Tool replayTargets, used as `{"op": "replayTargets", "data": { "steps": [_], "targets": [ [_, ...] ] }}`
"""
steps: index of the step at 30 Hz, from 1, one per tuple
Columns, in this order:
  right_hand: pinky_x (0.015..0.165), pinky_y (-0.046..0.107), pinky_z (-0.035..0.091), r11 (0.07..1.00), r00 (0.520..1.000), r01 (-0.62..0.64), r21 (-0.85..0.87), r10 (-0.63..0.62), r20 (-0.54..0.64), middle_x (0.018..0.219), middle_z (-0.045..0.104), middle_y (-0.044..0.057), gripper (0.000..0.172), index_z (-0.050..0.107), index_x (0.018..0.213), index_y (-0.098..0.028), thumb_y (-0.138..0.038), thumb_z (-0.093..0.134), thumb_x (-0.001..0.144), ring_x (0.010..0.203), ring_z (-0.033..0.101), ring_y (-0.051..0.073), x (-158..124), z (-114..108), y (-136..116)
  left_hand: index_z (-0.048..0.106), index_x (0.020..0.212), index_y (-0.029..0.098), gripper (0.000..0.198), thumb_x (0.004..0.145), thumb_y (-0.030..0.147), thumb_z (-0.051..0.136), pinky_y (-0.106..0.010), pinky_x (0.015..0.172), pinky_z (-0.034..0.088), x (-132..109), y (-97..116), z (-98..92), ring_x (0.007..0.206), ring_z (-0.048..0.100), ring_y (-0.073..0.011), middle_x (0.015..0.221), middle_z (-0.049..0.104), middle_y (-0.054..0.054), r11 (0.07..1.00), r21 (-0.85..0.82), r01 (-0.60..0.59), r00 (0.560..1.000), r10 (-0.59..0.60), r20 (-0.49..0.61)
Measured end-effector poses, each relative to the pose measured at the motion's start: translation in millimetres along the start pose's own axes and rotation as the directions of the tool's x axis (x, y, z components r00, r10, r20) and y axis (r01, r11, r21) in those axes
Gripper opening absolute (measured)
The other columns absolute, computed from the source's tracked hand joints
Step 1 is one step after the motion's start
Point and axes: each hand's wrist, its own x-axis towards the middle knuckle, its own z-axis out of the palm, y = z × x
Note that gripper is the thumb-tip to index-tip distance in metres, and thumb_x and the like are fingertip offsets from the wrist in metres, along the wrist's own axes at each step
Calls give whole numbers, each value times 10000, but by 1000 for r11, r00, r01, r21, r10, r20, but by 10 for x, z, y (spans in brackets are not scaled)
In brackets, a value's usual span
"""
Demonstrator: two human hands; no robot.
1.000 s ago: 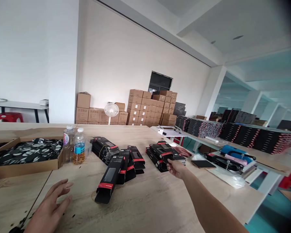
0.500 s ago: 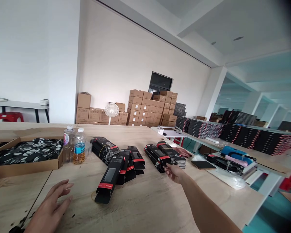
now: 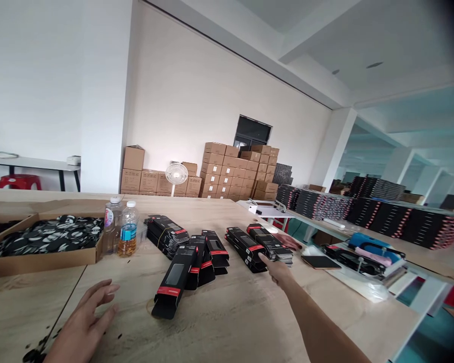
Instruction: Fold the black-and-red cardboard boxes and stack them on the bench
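Note:
My left hand [image 3: 87, 322] hovers over or rests on the wood-look table [image 3: 212, 327] at the lower left, fingers spread and holding nothing. My right hand [image 3: 276, 269] reaches to the near end of a small stack of flat black boxes [image 3: 245, 247] with red bands. A finger or thumb stretches out against that end; the other fingers are partly hidden. Beside it lies another pile of black boxes [image 3: 270, 242]. Between my hands, several black window boxes [image 3: 176, 277] lie overlapping, their end flaps open. Behind them is a banded bundle of flat boxes [image 3: 166, 234].
Two plastic bottles [image 3: 127, 232] stand beside a cardboard tray [image 3: 60, 259] of black and white discs. A dark tablet-like slab [image 3: 321, 261] lies at right near plastic film [image 3: 366, 287]. Further back are a fan [image 3: 176, 174], stacked cartons [image 3: 223, 171] and tables with black stacks.
My right hand stays at the stack's end, but its fingers no longer pinch the corner as before; one digit now points at it. The view has shifted slightly. My left hand remains spread.

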Motion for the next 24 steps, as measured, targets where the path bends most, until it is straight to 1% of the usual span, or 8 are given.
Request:
{"op": "replayTargets", "data": {
  "steps": [1,3,5,7,9,12,16,24],
  "targets": [
    [610,368,525,994,994,50,-102,-60,-89,722,636,96,297,565,813,-218,-487,689,782,803,672,308,-16,-12,-45,687,1081,277,402,782,531,599,-309,750,626,-4,5,1,999,709,-245,1347,569,-64,1000,-1,2,1000,-2,5],
    [854,448,501,949,955,143,-280,-207,-214,1045,645,166,370,581,979,-209,-513,658,783,1132,577,373,-31,6,-149,682,1086,276,398,791,526,591,-313,768,624,-13,5,9,1009,705,-243,1355,561,-65,1000,6,-1,1000,1,20],
    [1040,457,389,878,905,235,-417,-354,-235,1331,519,161,509,514,1196,-224,-507,634,790,1337,406,355,-11,82,-251,683,1081,280,386,796,522,587,-319,786,621,-18,-6,20,1016,701,-241,1358,556,-63,1000,23,-13,999,12,33],
    [1108,444,315,804,878,292,-518,-440,-188,1449,415,129,666,429,1323,-251,-479,676,748,1396,330,328,49,186,-327,690,1068,285,374,796,519,586,-323,794,619,-15,-23,26,1009,703,-240,1348,561,-61,999,43,-23,999,22,29],
    [1097,449,325,752,883,299,-587,-451,-129,1448,412,136,761,411,1354,-243,-441,725,690,1372,368,335,132,277,-367,696,1057,284,375,790,522,586,-321,782,621,-9,-35,22,996,707,-242,1333,572,-64,998,52,-26,1000,25,13],
    [998,464,410,718,918,233,-656,-384,-94,1364,466,196,803,411,1358,-186,-391,741,655,1257,501,366,248,348,-363,697,1058,276,382,788,523,587,-307,738,627,-4,-42,4,994,707,-246,1326,580,-72,998,59,-19,1000,19,5],
    [906,482,448,687,940,122,-717,-312,-138,1274,492,226,744,389,1354,-154,-431,660,719,1157,570,394,315,383,-317,693,1063,275,373,795,514,588,-310,764,622,-16,-46,-2,1008,700,-245,1341,569,-69,996,85,-24,1000,23,18],
    [829,425,473,663,930,30,-748,-294,-223,1226,504,213,639,441,1280,-133,-504,560,774,1074,614,356,260,398,-310,683,1072,290,374,805,526,571,-323,776,617,-20,-49,9,1014,695,-242,1346,555,-57,994,106,-11,999,7,42]
  ]
}}
